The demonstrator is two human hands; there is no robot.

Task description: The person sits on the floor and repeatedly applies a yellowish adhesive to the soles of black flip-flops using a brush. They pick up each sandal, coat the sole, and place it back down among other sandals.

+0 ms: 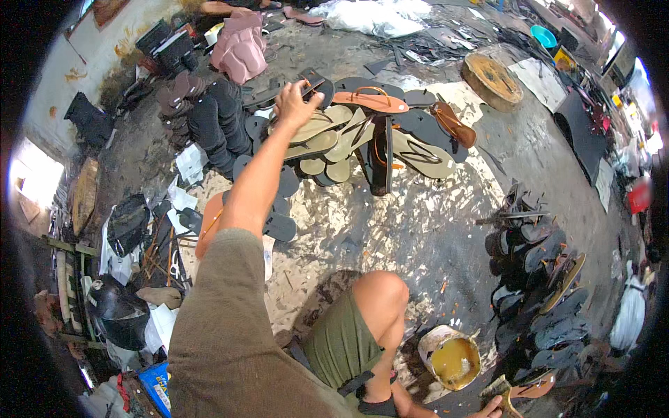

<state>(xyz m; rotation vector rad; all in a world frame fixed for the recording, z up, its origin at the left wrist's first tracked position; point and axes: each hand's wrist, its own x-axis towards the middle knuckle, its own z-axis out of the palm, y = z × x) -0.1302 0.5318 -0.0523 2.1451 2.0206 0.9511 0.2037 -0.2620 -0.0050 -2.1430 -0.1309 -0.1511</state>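
While bare floor (418, 230) lies nearby, left hand (294, 104) grasps a black sole (315, 80) at the pile's (362, 139) edge.

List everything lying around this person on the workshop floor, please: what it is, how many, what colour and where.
Sandal pile: many, black, tan and orange, straight ahead.
Sandal in the left hand: one, dark with an orange strap, over the pile.
Dark soles: many, stacked at right.
Glue pot: one, yellowish liquid inside, lower right.
Brush: one, in the right hand.
Round wooden block: one, brown, upper right.
Pink sheets: a stack, top left.
Left hand: stretched forward, gripping the sandal.
Right hand: at the bottom edge, mostly cut off.
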